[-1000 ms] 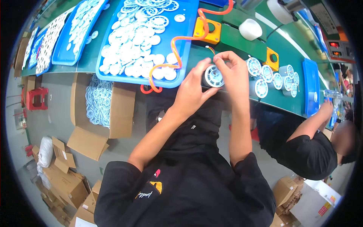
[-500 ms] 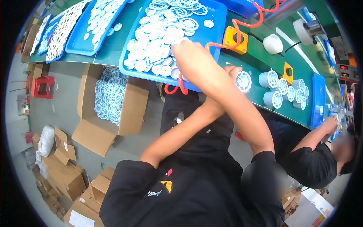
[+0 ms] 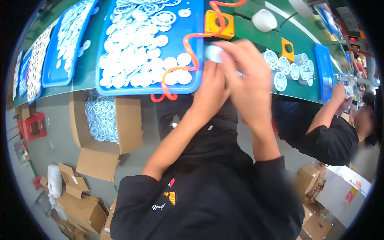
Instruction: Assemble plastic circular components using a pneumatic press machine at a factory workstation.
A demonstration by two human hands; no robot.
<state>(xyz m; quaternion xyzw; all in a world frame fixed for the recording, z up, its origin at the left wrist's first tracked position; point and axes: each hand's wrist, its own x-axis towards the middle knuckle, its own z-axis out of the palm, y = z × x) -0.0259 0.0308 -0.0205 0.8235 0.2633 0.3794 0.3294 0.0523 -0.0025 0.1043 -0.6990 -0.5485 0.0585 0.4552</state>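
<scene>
One pale piece (image 3: pixel 214 53), its long axis unclear, touches the right hand (image 3: pixel 251 74).

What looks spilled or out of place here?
A couple of loose pale discs lie on the green bench beside the narrower blue tray, outside any tray. The orange coiled hose untidily crosses the large blue tray. The pale piece at the right hand is too blurred to judge.

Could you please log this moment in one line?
right hand: at blurred pale piece | left hand: near it | blue tray: holds white discs
</scene>
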